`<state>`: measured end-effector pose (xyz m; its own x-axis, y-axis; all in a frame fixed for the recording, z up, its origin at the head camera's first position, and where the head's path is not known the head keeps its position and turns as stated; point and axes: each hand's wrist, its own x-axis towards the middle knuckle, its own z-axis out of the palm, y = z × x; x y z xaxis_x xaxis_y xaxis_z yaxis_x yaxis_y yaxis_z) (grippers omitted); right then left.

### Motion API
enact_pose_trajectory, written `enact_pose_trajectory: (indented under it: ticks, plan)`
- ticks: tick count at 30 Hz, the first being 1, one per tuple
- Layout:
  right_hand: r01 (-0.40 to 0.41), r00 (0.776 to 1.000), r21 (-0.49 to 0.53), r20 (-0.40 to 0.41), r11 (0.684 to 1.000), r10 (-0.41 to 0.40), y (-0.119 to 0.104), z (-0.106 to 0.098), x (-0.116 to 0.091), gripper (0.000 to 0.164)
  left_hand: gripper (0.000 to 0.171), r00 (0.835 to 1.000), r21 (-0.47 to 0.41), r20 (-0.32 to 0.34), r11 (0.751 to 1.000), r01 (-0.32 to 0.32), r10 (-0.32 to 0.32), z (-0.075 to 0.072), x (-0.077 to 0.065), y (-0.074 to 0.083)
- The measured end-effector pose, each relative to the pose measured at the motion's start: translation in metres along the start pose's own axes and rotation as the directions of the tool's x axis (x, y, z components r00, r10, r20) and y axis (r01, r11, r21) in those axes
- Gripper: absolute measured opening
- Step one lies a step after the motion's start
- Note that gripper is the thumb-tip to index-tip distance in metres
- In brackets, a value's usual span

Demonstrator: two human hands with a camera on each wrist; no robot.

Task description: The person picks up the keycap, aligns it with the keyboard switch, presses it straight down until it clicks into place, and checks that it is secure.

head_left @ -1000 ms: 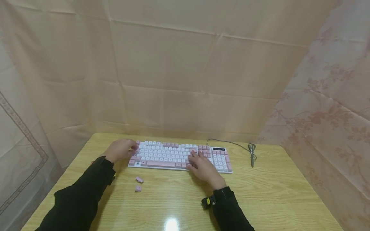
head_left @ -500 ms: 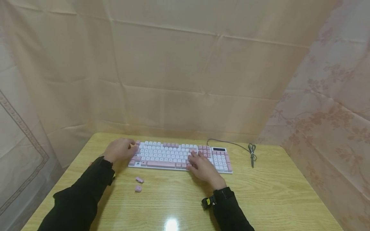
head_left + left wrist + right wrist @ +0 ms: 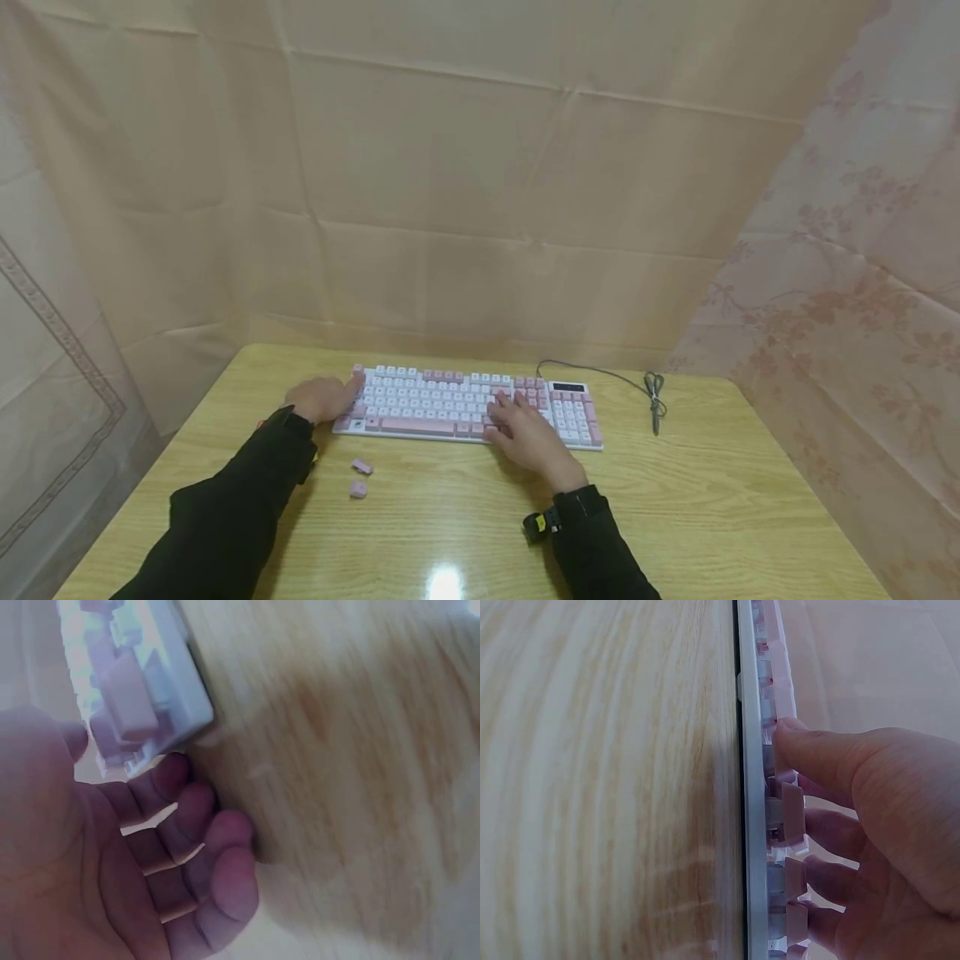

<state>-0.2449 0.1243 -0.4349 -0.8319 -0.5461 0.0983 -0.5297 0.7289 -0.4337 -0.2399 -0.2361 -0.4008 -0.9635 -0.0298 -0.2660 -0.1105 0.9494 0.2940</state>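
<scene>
A white and pink keyboard (image 3: 420, 427) lies on the table. My left hand (image 3: 318, 398) is at its left end, the thumb on the pink keys at that edge. In the left wrist view the other fingers (image 3: 234, 881) are loosely bent beside the keyboard's corner, tips low near the table. Whether a loose keycap lies under the thumb is hidden. My right hand (image 3: 531, 437) rests on the keys right of the space bar, its fingers spread. In the right wrist view its thumb (image 3: 810, 750) touches the pink front row.
Two loose pink keycaps, one long (image 3: 362, 467) and one squarer (image 3: 358, 490), lie in front of the keyboard's left part. A bundled grey cable (image 3: 655, 400) lies to the right on the wooden table (image 3: 712, 500). Cloth curtains (image 3: 480, 208) hang behind and at the sides.
My left hand has moved slightly right and nearer, its thumb now lying over the keyboard's left edge where thumb and index finger were close together before. The right hand stays put.
</scene>
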Motion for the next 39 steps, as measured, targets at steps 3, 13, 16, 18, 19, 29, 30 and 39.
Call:
enact_pose_trajectory:
  ticks: [3, 13, 16, 18, 19, 29, 30, 39]
  plan:
    - [-0.003, 1.0, 0.005, 0.003, 1.0, 0.003, -0.001, 0.0, 0.0, 0.048, 0.076, 1.0, 0.011, -0.016, 1.0, -0.011, 0.011, 0.004, 0.002, -0.003]
    - [-0.005, 1.0, -0.006, 0.001, 1.0, 0.005, 0.001, 0.0, -0.001, 0.049, 0.073, 0.995, -0.057, -0.043, 0.994, -0.095, 0.092, 0.013, 0.004, -0.011]
    - [-0.009, 1.0, -0.011, -0.003, 1.0, 0.009, 0.002, -0.002, -0.001, 0.049, 0.072, 0.994, -0.076, -0.045, 0.992, -0.104, 0.1, 0.012, 0.004, -0.009]
    - [-0.009, 1.0, -0.01, -0.004, 1.0, 0.009, 0.003, -0.002, -0.001, 0.048, 0.072, 0.995, -0.078, -0.042, 0.992, -0.095, 0.092, 0.011, 0.003, -0.008]
    - [-0.01, 1.0, -0.009, -0.003, 1.0, 0.01, 0.003, -0.002, -0.001, 0.048, 0.072, 0.995, -0.078, -0.04, 0.993, -0.089, 0.086, 0.011, 0.003, -0.007]
    - [-0.001, 1.0, 0.009, -0.007, 1.0, 0.001, 0.004, 0.001, -0.003, 0.047, 0.069, 0.998, -0.058, -0.03, 0.997, -0.058, 0.057, 0.013, 0.003, -0.007]
    - [-0.003, 1.0, 0.007, -0.007, 1.0, 0.003, 0.004, 0.001, -0.003, 0.047, 0.068, 0.998, -0.057, -0.034, 0.997, -0.048, 0.046, 0.013, 0.003, -0.006]
    - [-0.011, 1.0, 0.002, -0.003, 1.0, 0.011, 0.003, 0.0, -0.005, 0.048, 0.066, 0.998, -0.067, -0.052, 0.997, -0.035, 0.032, 0.017, 0.001, -0.005]
